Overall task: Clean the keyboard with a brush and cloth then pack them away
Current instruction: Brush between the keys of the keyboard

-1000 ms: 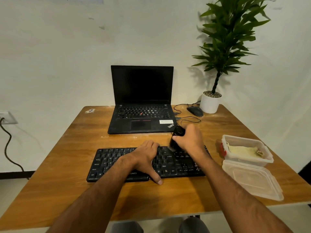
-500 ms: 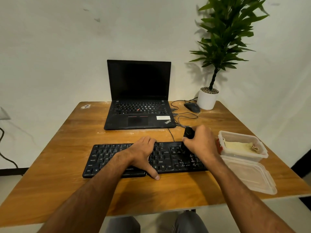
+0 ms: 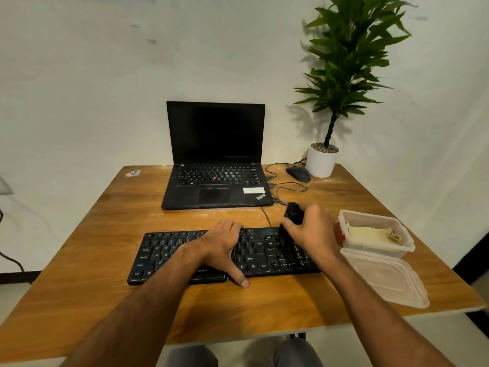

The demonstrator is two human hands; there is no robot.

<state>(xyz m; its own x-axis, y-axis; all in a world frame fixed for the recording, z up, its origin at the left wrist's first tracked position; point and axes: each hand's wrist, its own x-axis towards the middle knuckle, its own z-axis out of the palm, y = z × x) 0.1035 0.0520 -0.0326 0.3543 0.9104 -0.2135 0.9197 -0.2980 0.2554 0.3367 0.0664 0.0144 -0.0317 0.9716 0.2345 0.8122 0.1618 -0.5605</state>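
Observation:
A black keyboard [image 3: 169,254] lies across the front of the wooden table [image 3: 92,234]. My left hand [image 3: 225,245] rests flat on its middle keys, thumb on the table at its front edge, holding nothing. My right hand [image 3: 311,234] grips a black brush [image 3: 292,214] held upright over the keyboard's right end, with its lower end down among the keys. A yellowish cloth [image 3: 370,233] lies folded in a clear plastic box [image 3: 352,214] to the right of the keyboard.
The box's clear lid [image 3: 383,278] lies on the table in front of it. A black open laptop [image 3: 215,154] stands behind the keyboard. A mouse [image 3: 298,173] with loose cables and a potted plant [image 3: 321,162] sit at the back right.
My right hand has carried the brush rightwards along the keyboard towards its right end. My left hand has stayed on the middle keys. The view has shifted slightly.

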